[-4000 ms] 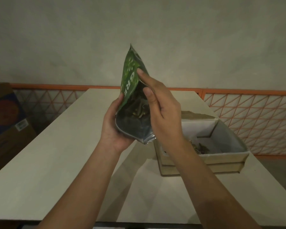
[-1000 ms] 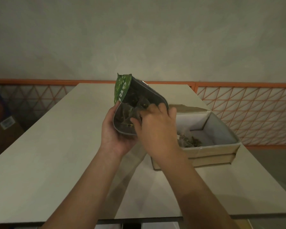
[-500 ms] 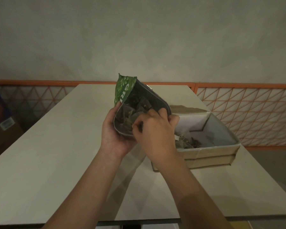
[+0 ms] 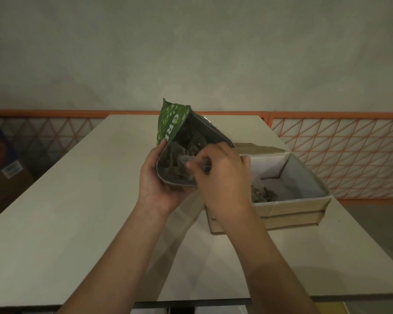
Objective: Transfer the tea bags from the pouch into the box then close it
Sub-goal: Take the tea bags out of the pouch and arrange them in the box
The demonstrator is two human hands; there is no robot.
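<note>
My left hand (image 4: 156, 184) grips a green foil pouch (image 4: 171, 124) from below and tips its open mouth toward me above the table. Several grey tea bags (image 4: 179, 163) show inside the pouch. My right hand (image 4: 222, 175) is at the pouch mouth, its fingers curled and pinching one tea bag at the rim. To the right on the table stands an open cardboard box (image 4: 290, 206) with a white lining. A few tea bags (image 4: 264, 192) lie on the box floor. My right forearm covers the box's left end.
The pale table (image 4: 77, 211) runs away from me, with its near edge at the bottom. An orange lattice railing (image 4: 340, 152) stands behind and to the right. A brown carton (image 4: 2, 164) sits on the floor at far left. The box's lid flap (image 4: 256, 148) is folded back.
The pouch came down from upright and tilted open toward me. My right hand went from its top edge into the mouth and has drawn a tea bag up to the rim.
</note>
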